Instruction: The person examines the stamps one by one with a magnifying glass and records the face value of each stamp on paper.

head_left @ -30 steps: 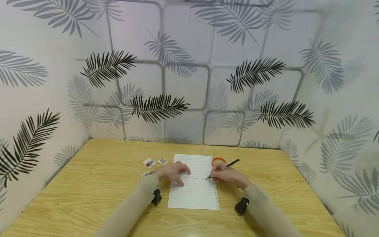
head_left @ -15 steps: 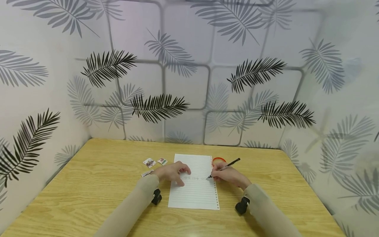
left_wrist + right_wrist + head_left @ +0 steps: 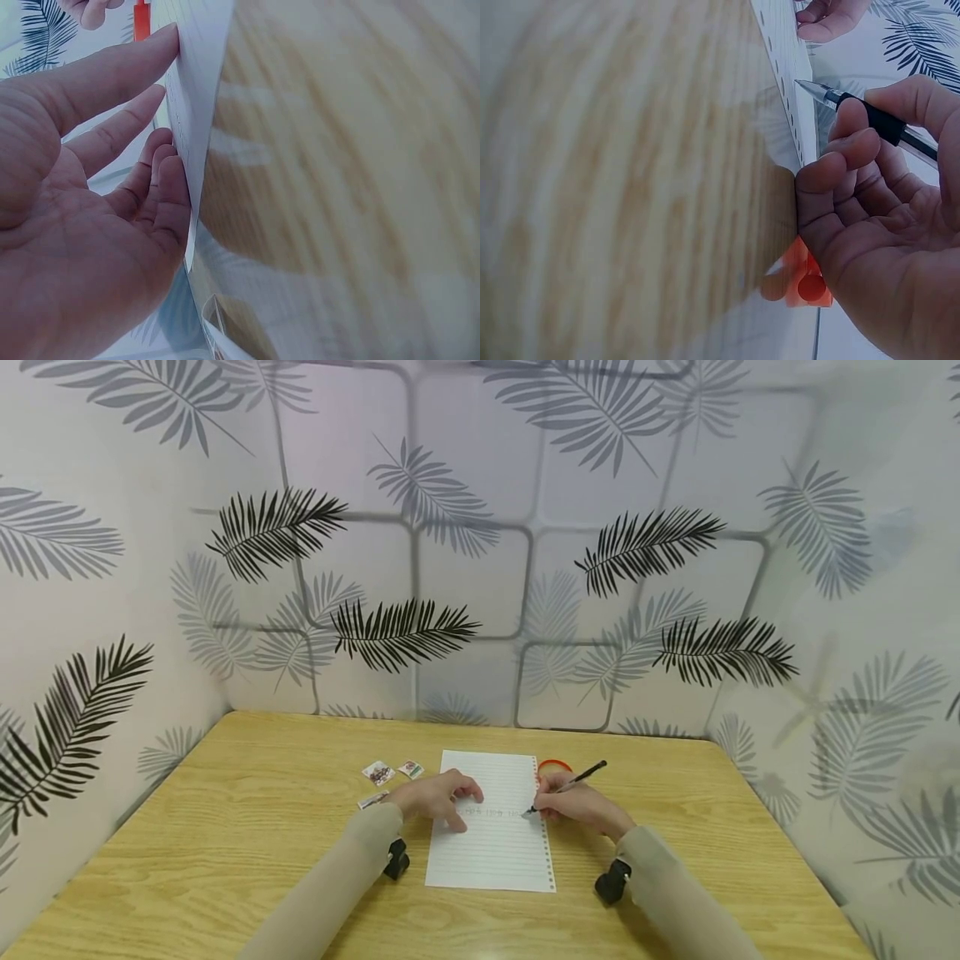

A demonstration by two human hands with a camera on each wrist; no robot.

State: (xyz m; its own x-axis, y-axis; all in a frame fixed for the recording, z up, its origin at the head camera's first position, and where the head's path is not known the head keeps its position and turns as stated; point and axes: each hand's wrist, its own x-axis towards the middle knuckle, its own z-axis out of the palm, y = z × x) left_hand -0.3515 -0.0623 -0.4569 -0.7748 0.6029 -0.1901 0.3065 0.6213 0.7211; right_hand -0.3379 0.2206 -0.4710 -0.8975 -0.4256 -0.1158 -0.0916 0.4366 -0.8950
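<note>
A lined sheet of loose-leaf paper (image 3: 491, 860), punched with holes along its right edge, lies on the wooden table. A row of handwriting runs across its middle. My right hand (image 3: 573, 803) pinches a black pen (image 3: 881, 124) between thumb and fingers, its tip at the right end of the written row. In the right wrist view the pen's black grip and metal point show clearly. My left hand (image 3: 435, 797) rests on the sheet's left side, fingers spread and touching the paper (image 3: 196, 82), holding nothing.
Several small printed pieces, one a sticker-like card (image 3: 378, 772), lie left of the sheet. An orange-red round object (image 3: 555, 766), partly hidden, sits behind my right hand. The table (image 3: 247, 827) meets a leaf-patterned wall covering (image 3: 472, 568) at the back.
The pen tip shifts very slightly at the right end of the written row. My left hand and the paper stay in place.
</note>
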